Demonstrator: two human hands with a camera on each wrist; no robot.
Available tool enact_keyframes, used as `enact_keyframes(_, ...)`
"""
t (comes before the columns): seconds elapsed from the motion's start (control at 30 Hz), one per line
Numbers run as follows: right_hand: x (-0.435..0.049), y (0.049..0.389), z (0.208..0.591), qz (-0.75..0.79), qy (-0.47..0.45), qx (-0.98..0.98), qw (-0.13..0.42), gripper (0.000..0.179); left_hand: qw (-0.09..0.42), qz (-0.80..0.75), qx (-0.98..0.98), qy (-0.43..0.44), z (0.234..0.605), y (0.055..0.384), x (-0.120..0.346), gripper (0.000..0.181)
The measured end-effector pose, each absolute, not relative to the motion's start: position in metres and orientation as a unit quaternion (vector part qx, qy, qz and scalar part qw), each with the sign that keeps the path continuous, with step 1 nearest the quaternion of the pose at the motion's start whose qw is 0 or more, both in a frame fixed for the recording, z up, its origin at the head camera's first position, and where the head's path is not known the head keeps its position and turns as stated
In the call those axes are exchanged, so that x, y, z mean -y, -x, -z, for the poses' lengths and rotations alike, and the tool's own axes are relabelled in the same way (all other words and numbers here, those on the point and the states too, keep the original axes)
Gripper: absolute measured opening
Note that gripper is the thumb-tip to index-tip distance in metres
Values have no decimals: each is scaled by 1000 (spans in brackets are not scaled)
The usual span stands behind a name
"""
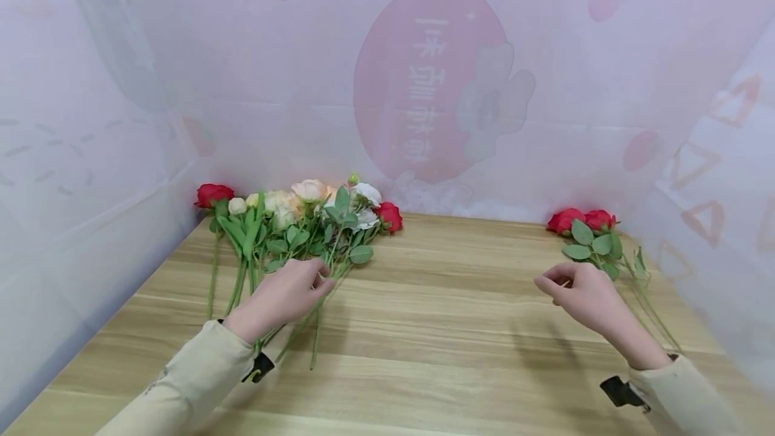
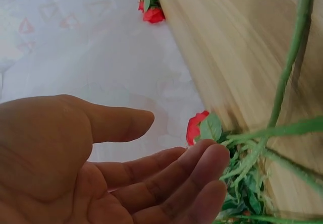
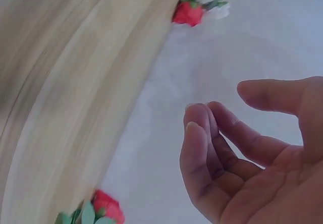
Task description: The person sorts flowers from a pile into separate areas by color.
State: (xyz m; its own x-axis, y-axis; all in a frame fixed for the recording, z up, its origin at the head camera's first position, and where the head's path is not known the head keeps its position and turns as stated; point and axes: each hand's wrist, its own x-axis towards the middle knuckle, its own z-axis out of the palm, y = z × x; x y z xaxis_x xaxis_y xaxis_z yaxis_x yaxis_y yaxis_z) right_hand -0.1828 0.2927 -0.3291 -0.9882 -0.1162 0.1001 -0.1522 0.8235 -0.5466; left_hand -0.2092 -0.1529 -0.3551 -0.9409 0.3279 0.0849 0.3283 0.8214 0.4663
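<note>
My left hand (image 1: pixel 283 296) hovers over the stems of a mixed pile of artificial flowers on the left. In the left wrist view its thumb and fingers stand apart with nothing between them. That pile has a red rose (image 1: pixel 214 195) at its left end, cream and peach blooms (image 1: pixel 309 190) in the middle, white blooms (image 1: pixel 366 195) and another red rose (image 1: pixel 390 216) at the right. My right hand (image 1: pixel 584 296) is raised just in front of two red roses (image 1: pixel 566 220) with long green stems. Its fingers bend loosely around nothing, as the right wrist view shows.
The flowers lie on a wood-grain table (image 1: pixel 448 328), blooms toward its far edge. Pale printed cloth (image 1: pixel 563 86) rises behind the table and along both sides. Dark straps (image 1: pixel 621 392) sit at both wrists, beside beige sleeves.
</note>
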Motion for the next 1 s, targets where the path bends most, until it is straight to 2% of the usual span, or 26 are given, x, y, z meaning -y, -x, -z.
enact_keyframes(0.23,-265,177,328,-329,-89,939,54,25,5,215,962,165,361,209,140,18)
enact_keyframes(0.43,-249,176,332,-347,-117,929,42,25,3,194,971,142,353,210,132,25)
enact_keyframes(0.73,-249,173,331,-344,-97,933,34,30,11,170,977,128,352,223,125,35)
enact_keyframes(1.0,-248,177,332,-342,-108,933,45,25,18,134,983,122,363,230,136,42)
